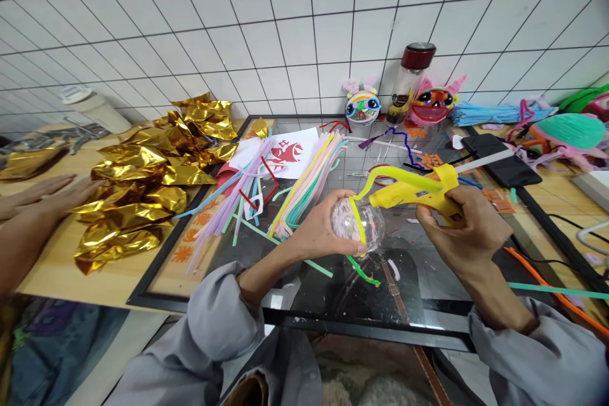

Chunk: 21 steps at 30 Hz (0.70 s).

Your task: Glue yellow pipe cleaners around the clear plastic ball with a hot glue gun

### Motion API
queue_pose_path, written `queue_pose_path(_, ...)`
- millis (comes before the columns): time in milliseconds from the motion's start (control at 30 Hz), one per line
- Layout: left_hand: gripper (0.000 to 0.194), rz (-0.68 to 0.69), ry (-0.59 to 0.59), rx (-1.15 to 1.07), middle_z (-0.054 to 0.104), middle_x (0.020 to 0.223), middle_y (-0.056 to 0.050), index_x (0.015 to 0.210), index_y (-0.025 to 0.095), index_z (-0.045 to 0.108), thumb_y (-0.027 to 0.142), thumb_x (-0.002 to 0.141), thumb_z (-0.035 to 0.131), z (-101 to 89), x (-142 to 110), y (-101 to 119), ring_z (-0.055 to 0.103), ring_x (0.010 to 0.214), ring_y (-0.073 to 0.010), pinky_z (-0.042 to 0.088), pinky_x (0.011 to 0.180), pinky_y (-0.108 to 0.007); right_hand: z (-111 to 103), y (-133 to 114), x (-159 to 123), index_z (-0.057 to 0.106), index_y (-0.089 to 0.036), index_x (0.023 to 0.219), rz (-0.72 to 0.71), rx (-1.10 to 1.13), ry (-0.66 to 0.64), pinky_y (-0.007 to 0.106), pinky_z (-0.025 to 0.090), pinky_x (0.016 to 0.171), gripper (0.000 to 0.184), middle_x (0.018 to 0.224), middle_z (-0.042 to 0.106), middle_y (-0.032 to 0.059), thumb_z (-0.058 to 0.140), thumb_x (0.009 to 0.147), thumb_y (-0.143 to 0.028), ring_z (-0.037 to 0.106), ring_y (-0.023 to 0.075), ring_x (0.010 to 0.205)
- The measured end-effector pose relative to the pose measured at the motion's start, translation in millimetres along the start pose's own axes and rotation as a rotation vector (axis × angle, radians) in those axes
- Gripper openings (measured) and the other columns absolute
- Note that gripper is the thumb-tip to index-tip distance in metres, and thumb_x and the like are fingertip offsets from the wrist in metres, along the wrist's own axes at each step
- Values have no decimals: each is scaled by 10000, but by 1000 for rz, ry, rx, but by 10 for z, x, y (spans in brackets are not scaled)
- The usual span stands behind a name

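Note:
My left hand point(320, 228) is closed around a clear plastic ball point(366, 227) with a yellow-green pipe cleaner point(358, 228) running over it and trailing below. My right hand point(464, 222) grips a yellow hot glue gun point(419, 189). A white glue stick juts from the gun's back. The gun's nozzle points left at the top of the ball, almost touching the pipe cleaner. Both hands hover over the glass table top point(333, 304).
A fan of pastel pipe cleaners point(304, 184) and a red paper cut point(285, 153) lie beyond the ball. Crumpled gold foil point(152, 184) covers the wooden table at left, where another person's hands point(52, 193) rest. Painted masks point(362, 106), a bottle point(408, 82) and a black phone point(499, 162) stand behind.

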<state>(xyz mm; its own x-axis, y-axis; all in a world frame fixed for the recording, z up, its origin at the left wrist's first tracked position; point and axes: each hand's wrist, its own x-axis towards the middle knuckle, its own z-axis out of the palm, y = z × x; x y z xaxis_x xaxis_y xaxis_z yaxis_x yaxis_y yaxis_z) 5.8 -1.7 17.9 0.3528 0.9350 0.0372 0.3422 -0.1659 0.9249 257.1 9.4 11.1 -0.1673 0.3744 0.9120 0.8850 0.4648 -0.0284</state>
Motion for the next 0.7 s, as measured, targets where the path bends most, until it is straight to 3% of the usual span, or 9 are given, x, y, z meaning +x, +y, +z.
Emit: queue_pose_path(700, 867, 29, -23, 12, 597, 1250, -91, 1265, 194, 485, 383, 517, 880, -6, 3, -3, 578, 1145, -298, 464, 1018, -418, 42, -21, -6, 510, -258, 981, -7, -1, 9, 283, 456, 554, 302, 798, 668, -11, 707, 759, -200, 654, 166, 669)
